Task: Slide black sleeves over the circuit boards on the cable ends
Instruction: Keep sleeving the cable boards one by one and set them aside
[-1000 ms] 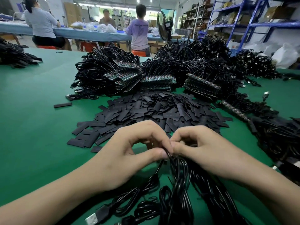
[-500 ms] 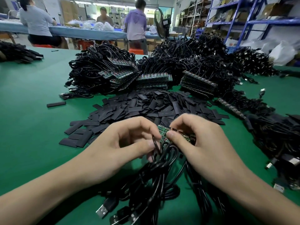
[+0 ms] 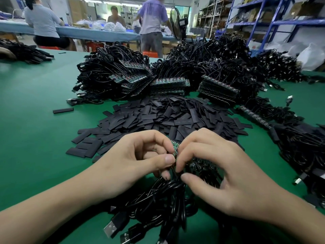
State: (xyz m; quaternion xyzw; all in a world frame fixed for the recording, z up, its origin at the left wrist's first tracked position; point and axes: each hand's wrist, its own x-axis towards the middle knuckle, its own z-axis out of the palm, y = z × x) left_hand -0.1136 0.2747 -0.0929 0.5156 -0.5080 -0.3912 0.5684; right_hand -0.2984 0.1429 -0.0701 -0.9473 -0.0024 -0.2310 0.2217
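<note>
Green table (image 3: 31,120), foreground: left hand (image 3: 133,161) and right hand (image 3: 223,171) both pinch small green boards (image 3: 175,147) (pins up) above a black cable bundle (image 3: 163,205); flat black sleeves (image 3: 158,118) heaped just behind.

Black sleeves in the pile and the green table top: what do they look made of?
Black sleeves: flat and matte, probably thin flexible plastic tubing; they lie pressed flat. Green table top: dull, glare-free, possibly a fabric or rubber mat.
</note>
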